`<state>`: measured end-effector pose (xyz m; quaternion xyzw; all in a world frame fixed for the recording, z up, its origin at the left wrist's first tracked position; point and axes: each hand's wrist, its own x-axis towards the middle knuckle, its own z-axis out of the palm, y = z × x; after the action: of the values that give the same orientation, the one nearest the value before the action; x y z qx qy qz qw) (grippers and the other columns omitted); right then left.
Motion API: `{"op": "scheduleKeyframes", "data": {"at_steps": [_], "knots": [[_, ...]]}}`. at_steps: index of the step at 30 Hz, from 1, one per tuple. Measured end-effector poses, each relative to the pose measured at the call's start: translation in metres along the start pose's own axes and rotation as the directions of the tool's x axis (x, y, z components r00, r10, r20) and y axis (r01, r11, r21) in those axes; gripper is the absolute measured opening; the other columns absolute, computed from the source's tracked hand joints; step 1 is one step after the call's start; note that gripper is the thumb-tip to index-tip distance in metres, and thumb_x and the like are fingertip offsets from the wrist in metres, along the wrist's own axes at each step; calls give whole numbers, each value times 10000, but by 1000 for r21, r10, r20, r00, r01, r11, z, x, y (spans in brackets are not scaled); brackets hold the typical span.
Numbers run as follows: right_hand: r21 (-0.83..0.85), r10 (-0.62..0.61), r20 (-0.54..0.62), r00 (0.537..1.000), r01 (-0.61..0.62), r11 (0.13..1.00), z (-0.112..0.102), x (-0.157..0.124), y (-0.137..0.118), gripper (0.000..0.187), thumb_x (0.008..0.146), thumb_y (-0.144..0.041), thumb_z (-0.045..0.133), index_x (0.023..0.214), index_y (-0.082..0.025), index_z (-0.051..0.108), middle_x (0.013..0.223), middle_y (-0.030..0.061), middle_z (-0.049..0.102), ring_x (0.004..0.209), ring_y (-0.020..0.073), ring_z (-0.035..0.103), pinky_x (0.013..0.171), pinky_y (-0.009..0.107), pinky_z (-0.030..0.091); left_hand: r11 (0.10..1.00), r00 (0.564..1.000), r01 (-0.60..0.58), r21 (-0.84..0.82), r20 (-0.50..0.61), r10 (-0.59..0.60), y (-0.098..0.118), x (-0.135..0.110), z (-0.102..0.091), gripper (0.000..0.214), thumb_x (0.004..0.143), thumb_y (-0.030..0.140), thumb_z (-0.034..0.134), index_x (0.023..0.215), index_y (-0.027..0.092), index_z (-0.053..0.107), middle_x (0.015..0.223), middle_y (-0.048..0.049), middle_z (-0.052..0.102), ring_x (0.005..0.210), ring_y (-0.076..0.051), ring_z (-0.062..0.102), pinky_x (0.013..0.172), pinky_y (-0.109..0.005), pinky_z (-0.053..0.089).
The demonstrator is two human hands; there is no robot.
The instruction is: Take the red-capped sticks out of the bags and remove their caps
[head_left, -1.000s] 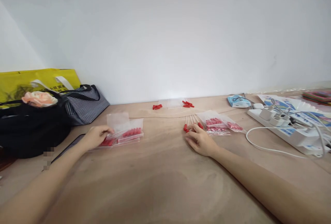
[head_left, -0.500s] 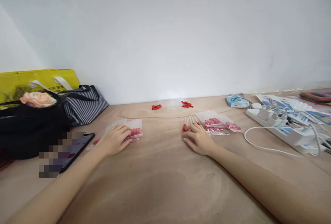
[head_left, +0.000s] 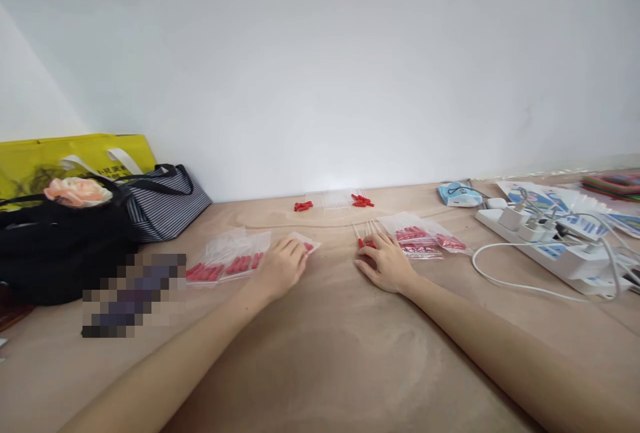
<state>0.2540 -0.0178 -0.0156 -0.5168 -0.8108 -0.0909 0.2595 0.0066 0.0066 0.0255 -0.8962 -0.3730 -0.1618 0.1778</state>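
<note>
My left hand (head_left: 284, 266) lies palm down with curled fingers, gripping a small clear zip bag (head_left: 311, 241) that has a red piece in it. Most of that bag is hidden under the hand. To its left lie more clear bags with red pieces (head_left: 240, 264), partly overlapping. My right hand (head_left: 389, 262) is closed over the red ends of several thin pale rods (head_left: 371, 228), thumb stretched out to the left. Just right of it are further bags of red pieces (head_left: 413, 232). Two little piles of red-ended rods (head_left: 303, 206) sit near the wall.
A white power strip (head_left: 550, 253) with plugs and a looping cable is at the right, beside a blue mask (head_left: 459, 194) and printed sheets (head_left: 545, 200). On the left stand a striped bag (head_left: 163, 203), a black bag (head_left: 60, 246) and a yellow bag (head_left: 30, 160); a blurred-out phone (head_left: 135, 296) lies in front.
My left hand has moved right, taking one small bag away from the others and uncovering the red pieces there. My right hand has shifted slightly, and the rods under it now lean more.
</note>
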Motion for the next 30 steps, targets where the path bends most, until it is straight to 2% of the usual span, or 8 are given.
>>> {"op": "scheduleKeyframes", "data": {"at_steps": [3,6,11,14,18,25,30], "knots": [[31,-27,-18,999,27,999,1,0,1,188,794,-325,472,836,-209,614,987,66,543,943,200,465,834,372,320,981,999,37,-193,-14,-40,28,3,10,239,857,244,331,714,173,508,801,-63,577,808,-190,514,752,-335,407],[65,-50,-34,998,52,997,2,-1,2,168,791,-291,477,848,-208,612,973,63,550,927,200,473,819,370,331,936,994,110,-333,27,-108,37,-2,14,197,844,280,371,712,181,479,785,-45,560,774,-178,513,714,-319,415],[168,-107,-35,994,111,980,2,-2,-3,169,774,-273,513,895,-210,613,929,63,565,888,197,482,786,359,354,869,983,184,-459,83,-164,30,-15,10,107,759,285,508,755,183,478,832,-38,564,801,-182,529,700,-304,427],[249,-183,-33,983,185,951,2,4,-12,206,751,-287,560,938,-214,607,911,54,569,855,182,480,767,335,366,829,986,163,-535,69,-149,27,-17,9,68,784,231,472,752,182,508,897,-40,588,861,-171,545,761,-299,424],[282,-248,-50,967,252,926,8,16,-22,192,743,-254,577,926,-213,618,861,45,577,814,172,474,740,320,364,768,982,183,-614,80,-170,26,-15,11,132,796,196,456,728,181,567,925,-35,622,881,-161,565,797,-301,427],[351,-262,-93,961,278,894,18,16,-23,95,742,-197,568,814,-208,628,777,25,585,771,159,472,727,319,350,658,941,323,-681,154,-302,28,-12,15,87,691,167,584,610,180,615,962,-31,641,877,-174,588,766,-296,457],[371,-273,-162,948,315,874,19,12,-23,148,723,-125,544,798,-214,634,789,22,579,765,149,471,717,304,360,578,915,381,-722,203,-350,30,-11,16,68,647,155,617,594,185,644,988,-37,645,936,-191,581,828,-323,445]]}}
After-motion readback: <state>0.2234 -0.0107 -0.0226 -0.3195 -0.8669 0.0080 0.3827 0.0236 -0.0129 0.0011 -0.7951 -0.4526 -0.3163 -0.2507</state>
